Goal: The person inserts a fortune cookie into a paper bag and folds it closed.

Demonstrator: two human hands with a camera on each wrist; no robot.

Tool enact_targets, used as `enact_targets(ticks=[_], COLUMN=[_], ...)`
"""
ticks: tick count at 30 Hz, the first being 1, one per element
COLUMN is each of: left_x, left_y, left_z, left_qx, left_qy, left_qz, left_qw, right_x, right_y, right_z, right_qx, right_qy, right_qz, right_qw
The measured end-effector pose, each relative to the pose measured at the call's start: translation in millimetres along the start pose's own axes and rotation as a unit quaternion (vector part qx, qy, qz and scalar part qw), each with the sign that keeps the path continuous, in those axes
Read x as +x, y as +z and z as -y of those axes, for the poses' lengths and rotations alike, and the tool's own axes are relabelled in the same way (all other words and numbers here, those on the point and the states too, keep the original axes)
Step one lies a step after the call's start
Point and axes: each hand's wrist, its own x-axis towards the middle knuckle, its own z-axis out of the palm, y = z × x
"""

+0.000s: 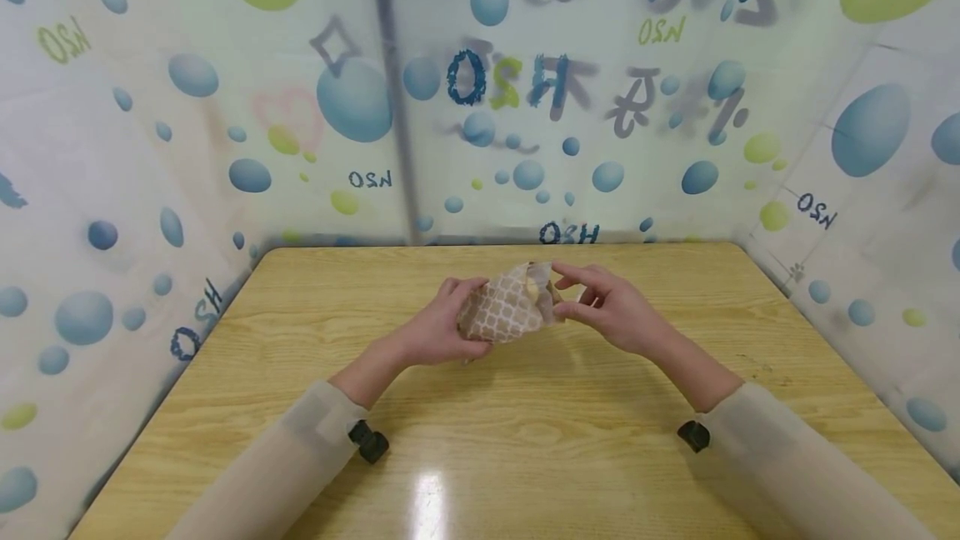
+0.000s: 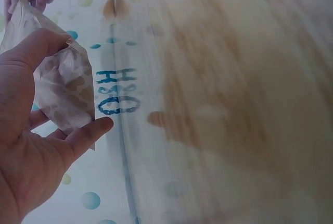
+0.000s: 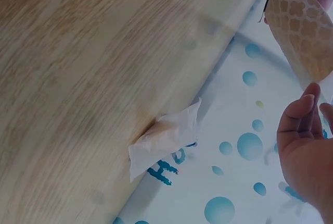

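A brown-and-white lattice-patterned paper bag [image 1: 504,307] is held up over the table, its opening towards the right. My left hand [image 1: 442,323] grips its closed end, thumb on the near side and fingers on the far side. Something pale yellow [image 1: 533,288] shows just inside the opening. At the mouth, my right hand [image 1: 611,311] holds the edge between index finger and thumb, the other fingers curled. In the right wrist view the right fingertips [image 3: 312,89] are at the bag's corner. A whitish translucent packet [image 3: 164,140] lies on the table in that view.
The wooden table [image 1: 525,440] stretches out to a white curtain wall [image 1: 480,190] with blue and green dots and lettering. Side walls of the same print flank it. Dark wrist-camera mounts [image 1: 367,442] sit at both cuffs.
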Motion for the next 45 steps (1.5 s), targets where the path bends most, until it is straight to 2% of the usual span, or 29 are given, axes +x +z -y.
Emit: enact_targets(ticks=[14, 20, 26, 34, 45], left_x=[-0.3, -0.3, -0.1, -0.7, -2.0], left_y=[1.0, 0.8, 0.4, 0.7, -0.1], left_z=[1.5, 1.1, 0.0, -0.6, -2.7], left_qx=[-0.005, -0.003, 0.003, 0.008, 0.006], left_qy=[0.004, 0.003, 0.011, 0.006, 0.0], left_qz=[-0.01, -0.007, -0.002, 0.01, 0.017], left_qw=[0.9999, 1.0, 0.9999, 0.9999, 0.9998], right_x=[-3.0, -2.6, -0.1, 1.2, -0.5], right_y=[1.3, 1.7, 2.1, 6.4, 7.5], right_z=[0.8, 1.1, 2.2, 1.1, -1.4], right_qx=[-0.008, -0.007, 0.009, 0.027, 0.004], right_qy=[-0.01, -0.019, -0.015, -0.011, -0.012], right_qz=[-0.019, -0.004, 0.019, 0.034, 0.04], right_qw=[0.9997, 0.9998, 0.9997, 0.999, 0.9991])
